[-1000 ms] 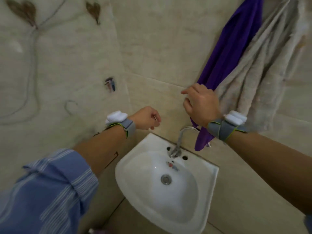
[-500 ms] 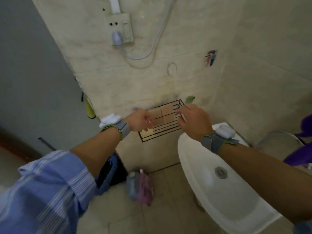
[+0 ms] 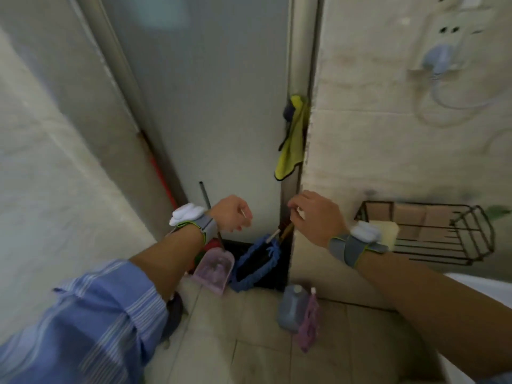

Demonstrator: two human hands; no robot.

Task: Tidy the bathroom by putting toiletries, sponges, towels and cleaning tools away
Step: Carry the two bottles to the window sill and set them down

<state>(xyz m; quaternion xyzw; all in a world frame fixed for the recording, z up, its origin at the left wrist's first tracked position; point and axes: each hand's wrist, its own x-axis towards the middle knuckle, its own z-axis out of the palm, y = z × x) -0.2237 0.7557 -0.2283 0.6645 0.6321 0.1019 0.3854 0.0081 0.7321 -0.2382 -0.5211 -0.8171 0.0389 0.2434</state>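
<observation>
My left hand (image 3: 232, 215) is a closed fist in front of the grey door, above a pink dustpan (image 3: 214, 270). My right hand (image 3: 315, 217) hovers by the wall's corner edge with its fingers curled together, and I see nothing in it. Below and between the hands, a blue mop head (image 3: 256, 263) leans in the dark floor corner with its pale handle pointing up toward my right hand. A yellow cloth (image 3: 291, 142) hangs on the door frame above. A grey bottle (image 3: 292, 307) and a pink pouch (image 3: 309, 321) stand on the floor tiles.
A black wire basket (image 3: 471, 234) is fixed to the tiled wall at the right, holding a pale yellow block (image 3: 386, 231). The white sink rim (image 3: 487, 289) shows at the lower right. A plugged wall socket (image 3: 440, 58) is at the upper right. The grey door (image 3: 221, 106) fills the middle.
My view has swung left, from the sink and hanging towels past the wire basket to the door corner. Both hands moved with it and kept the same curled shapes.
</observation>
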